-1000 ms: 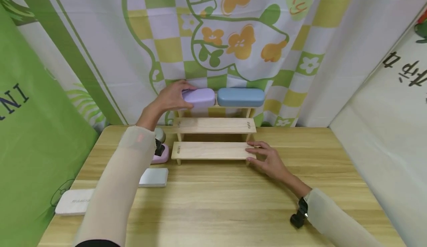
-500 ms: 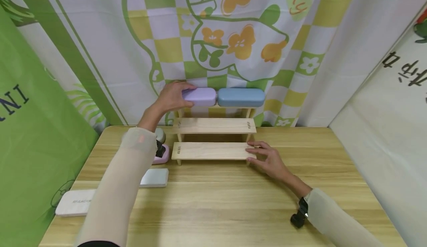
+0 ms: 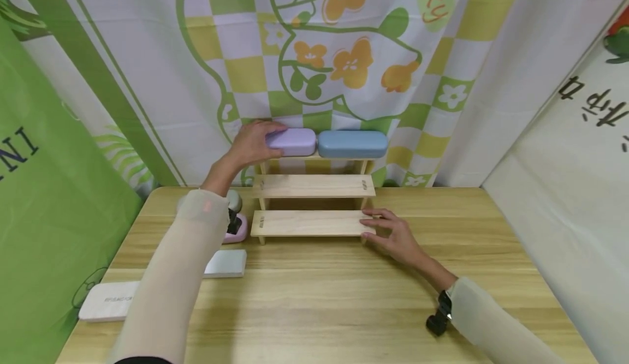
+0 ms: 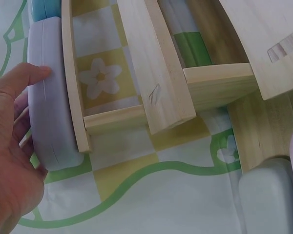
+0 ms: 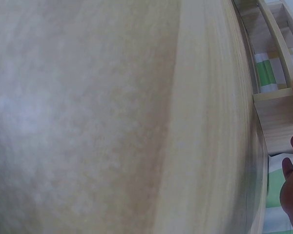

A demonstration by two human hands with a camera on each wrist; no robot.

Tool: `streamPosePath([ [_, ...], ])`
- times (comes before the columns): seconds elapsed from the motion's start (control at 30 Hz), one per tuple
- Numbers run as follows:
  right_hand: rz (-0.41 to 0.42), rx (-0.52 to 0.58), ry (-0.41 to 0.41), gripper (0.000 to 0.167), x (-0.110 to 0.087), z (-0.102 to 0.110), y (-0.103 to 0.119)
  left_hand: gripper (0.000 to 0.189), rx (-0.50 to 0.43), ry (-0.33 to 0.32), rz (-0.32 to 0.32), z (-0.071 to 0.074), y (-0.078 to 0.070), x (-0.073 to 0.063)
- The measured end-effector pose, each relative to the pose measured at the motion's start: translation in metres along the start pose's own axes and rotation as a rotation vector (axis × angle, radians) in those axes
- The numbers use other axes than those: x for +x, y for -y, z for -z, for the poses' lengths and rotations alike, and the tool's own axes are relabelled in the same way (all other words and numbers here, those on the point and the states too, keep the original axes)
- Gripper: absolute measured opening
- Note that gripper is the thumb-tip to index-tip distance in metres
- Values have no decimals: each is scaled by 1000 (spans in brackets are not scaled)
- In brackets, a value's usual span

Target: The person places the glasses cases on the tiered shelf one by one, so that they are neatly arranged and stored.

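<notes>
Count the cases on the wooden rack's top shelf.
2: the purple case toward the left end, held by the left hand, and the blue case beside it on the right. No third shows there.

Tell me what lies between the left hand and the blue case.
The head view shows the lilac case there, gripped by the left hand.

- Curtain [image 3: 354, 69] — checks, orange flowers, top centre
- Green cloth [image 3: 49, 211], left edge, dark letters
- White cloth [image 3: 565, 189], right edge, dark characters
- Table [image 3: 314, 309] — wood-grained, lower half
- White case [image 3: 105, 304], lower left, partly hidden
- White box [image 3: 228, 263], left of lower centre
- Pink case [image 3: 242, 232], grey case [image 3: 236, 201] above it, both partly hidden
</notes>
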State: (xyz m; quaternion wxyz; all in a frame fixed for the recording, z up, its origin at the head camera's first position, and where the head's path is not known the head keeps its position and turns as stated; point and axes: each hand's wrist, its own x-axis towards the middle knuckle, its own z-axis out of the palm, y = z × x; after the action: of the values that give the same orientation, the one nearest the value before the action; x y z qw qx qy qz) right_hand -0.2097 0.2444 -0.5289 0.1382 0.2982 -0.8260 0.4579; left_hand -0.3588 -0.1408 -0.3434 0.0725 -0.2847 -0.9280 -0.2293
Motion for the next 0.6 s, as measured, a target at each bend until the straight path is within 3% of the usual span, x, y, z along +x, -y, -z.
streamPosePath([
  [0.6,25,-2,-12,35,1,-2,0,73,17,-49,-81,20,-12,-28],
])
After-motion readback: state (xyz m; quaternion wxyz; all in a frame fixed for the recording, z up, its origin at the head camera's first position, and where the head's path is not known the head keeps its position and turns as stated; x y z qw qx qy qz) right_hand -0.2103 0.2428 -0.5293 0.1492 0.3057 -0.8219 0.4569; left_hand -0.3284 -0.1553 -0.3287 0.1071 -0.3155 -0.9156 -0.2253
